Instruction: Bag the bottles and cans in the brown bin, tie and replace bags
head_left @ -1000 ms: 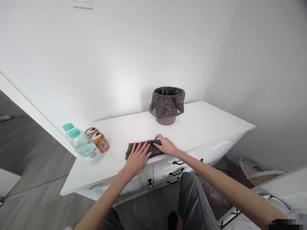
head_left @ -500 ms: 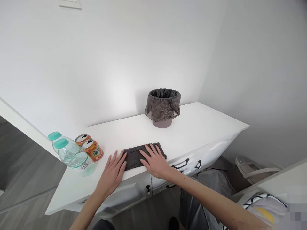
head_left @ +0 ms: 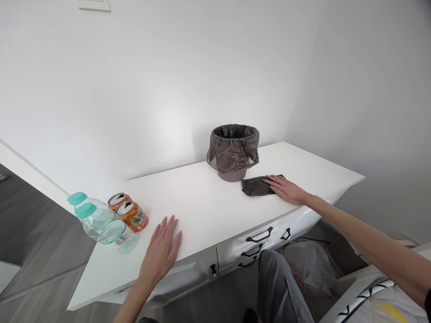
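A folded black plastic bag point(head_left: 257, 186) lies flat on the white cabinet top point(head_left: 198, 197), to the right of and in front of a small bin. My right hand point(head_left: 286, 188) rests on the bag's right part, fingers stretched out. Palm down, my left hand point(head_left: 161, 251) lies on the cabinet top near its front edge, open and holding nothing. The bin point(head_left: 232, 154) stands toward the back wall, lined with a dark bag folded over its rim.
Two orange cans point(head_left: 136, 217) and two clear bottles with teal caps point(head_left: 112, 231) stand together at the left end. Black-handled drawers point(head_left: 259, 235) are below the front edge. A plastic bag point(head_left: 311, 264) sits low at the right.
The black bag has moved right, from between my hands to beside the bin, with my right hand on it. My left hand no longer touches it and stays near its former place.
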Available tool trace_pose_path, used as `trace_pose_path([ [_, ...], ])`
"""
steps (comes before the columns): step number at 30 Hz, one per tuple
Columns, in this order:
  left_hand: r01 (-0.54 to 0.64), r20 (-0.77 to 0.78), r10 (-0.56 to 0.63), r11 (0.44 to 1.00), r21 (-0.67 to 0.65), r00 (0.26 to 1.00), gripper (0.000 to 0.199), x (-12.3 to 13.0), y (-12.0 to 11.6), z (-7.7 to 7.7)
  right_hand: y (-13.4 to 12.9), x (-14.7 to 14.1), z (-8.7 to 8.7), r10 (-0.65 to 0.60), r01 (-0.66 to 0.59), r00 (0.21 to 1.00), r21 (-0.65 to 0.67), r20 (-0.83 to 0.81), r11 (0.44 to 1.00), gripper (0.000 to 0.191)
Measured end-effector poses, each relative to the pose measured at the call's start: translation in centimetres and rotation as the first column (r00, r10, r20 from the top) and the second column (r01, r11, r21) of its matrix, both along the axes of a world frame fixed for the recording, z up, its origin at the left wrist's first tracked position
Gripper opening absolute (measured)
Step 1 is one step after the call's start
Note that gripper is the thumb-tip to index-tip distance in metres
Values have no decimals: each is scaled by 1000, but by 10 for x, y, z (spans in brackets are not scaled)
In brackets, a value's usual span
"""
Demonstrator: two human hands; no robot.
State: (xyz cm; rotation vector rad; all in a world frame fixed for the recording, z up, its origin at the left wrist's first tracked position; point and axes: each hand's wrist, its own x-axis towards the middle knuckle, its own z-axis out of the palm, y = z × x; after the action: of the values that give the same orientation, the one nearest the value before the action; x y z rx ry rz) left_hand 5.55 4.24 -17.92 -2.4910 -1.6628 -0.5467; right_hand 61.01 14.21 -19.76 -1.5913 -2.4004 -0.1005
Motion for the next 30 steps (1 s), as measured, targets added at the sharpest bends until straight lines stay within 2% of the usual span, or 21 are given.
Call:
trace_pose_path([
  [2,-8,8,8,1000,4,1000,54,1,-1,0,3,11,-13,5,-6,1000,73,14,997,63],
  [5,-20,0,20,1000,-2,1000,54,2,-1,-1,-1,-6,-34,-66,67,998,158,-8,985,61],
  [8,-19,-10,19,1000,-9,1000,54,2,-1,-1,-9,-40,-50,-206,210,977,100,-48,973,59],
  [11,-24,-9,24,1000,-13,1000,54,2,-2,-1,-16,-67,-57,-281,282,957,4,-69,959,61],
  [14,-34,-12,34,999,-19,999,55,2,-4,-1,-23,-90,-56,-269,276,956,50,-115,960,65],
  [18,-36,-49,34,998,-50,998,59,1,-2,0,-36,-136,-50,-101,114,984,83,-147,990,67],
  [21,-46,-96,38,995,-87,995,63,2,8,3,-40,-176,-43,30,-27,988,20,-152,999,70],
  [23,-62,-124,48,991,-116,991,65,5,18,5,-38,-199,-36,76,-84,984,-46,-158,995,73],
  [27,-126,-139,105,980,-153,985,67,14,37,6,-29,-224,-19,72,-103,983,-183,-168,978,80],
  [30,-148,-124,131,979,-139,984,66,16,43,1,-29,-229,-9,58,-95,982,-204,-177,974,81],
])
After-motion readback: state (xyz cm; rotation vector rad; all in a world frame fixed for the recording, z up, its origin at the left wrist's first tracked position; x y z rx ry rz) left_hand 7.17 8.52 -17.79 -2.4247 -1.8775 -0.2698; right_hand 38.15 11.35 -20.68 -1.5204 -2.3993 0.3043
